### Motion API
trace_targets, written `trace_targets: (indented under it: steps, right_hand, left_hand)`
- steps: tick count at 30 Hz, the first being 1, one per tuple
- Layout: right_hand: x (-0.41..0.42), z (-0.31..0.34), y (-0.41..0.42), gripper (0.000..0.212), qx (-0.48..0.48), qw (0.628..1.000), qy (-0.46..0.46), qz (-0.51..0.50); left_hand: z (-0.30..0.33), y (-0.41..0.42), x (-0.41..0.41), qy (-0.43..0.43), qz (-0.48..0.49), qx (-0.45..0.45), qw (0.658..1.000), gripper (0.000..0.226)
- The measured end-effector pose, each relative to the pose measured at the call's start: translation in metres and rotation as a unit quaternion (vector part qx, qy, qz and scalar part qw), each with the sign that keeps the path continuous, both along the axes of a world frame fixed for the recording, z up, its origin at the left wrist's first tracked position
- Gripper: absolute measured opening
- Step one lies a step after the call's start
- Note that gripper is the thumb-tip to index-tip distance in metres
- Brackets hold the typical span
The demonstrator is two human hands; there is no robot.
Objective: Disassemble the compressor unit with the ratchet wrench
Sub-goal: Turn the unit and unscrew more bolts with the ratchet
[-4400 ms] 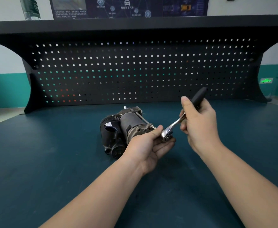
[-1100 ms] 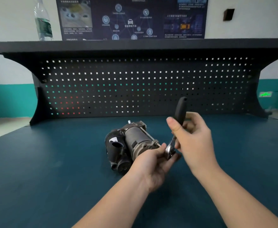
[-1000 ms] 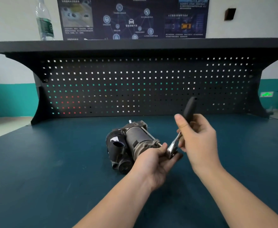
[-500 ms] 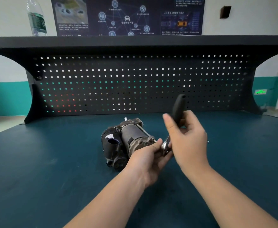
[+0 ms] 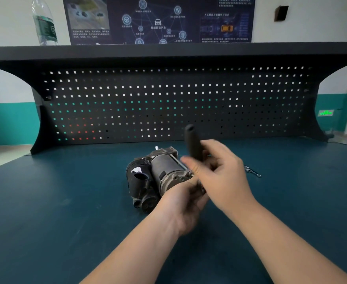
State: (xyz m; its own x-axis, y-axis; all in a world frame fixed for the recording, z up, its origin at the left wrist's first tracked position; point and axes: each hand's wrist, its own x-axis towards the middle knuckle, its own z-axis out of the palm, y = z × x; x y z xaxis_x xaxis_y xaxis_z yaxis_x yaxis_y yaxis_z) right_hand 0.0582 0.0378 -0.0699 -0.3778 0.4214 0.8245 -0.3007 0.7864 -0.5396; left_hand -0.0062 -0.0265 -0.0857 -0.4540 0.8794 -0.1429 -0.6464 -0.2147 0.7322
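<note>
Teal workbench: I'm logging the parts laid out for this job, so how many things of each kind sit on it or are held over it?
Grey-and-black metal compressor unit: 1
Black-handled ratchet wrench: 1
Small loose silver metal piece, too small to identify: 1
Total: 3

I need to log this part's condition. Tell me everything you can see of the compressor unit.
The compressor unit lies on its side on the dark teal bench, in front of the pegboard. It has a grey metal cylindrical body, a black housing with round ports and a white label at its left end, and a long bolt along the top. The left hand holds its near right end, where the wrench head is hidden.
</note>
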Motion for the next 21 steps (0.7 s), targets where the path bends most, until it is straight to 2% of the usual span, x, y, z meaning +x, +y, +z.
trace_targets:
  steps: [3,5,7,11,15,18,21]
  right_hand:
    - [-0.009,-0.003,-0.007,0.019,0.122,0.992,-0.013,-0.011]
    - [-0.012,-0.003,-0.007,0.021,0.132,0.991,-0.013,-0.026]
    - [-0.013,-0.001,-0.005,0.018,0.097,0.995,-0.002,-0.035]
    - [-0.012,0.001,0.004,0.020,-0.067,0.996,0.037,-0.043]
    - [-0.009,0.001,0.016,0.027,-0.213,0.971,0.083,-0.073]
    - [-0.010,-0.002,0.027,0.027,-0.360,0.925,0.096,-0.079]
    - [-0.010,-0.007,0.040,0.025,-0.524,0.840,0.131,-0.050]
  left_hand:
    - [0.000,-0.004,-0.001,0.019,-0.006,0.030,0.999,0.036]
    - [0.000,-0.007,-0.001,0.014,-0.010,0.039,0.999,0.037]
    - [0.000,-0.005,-0.003,-0.009,-0.026,0.033,0.999,0.031]
    - [-0.002,0.001,-0.007,-0.043,0.015,0.005,0.999,0.016]
    - [-0.002,0.005,-0.005,-0.033,0.029,0.000,0.999,0.016]
    - [-0.001,0.011,-0.005,0.016,0.044,-0.046,0.998,0.017]
    - [0.004,0.022,-0.003,0.015,0.053,-0.081,0.995,0.017]
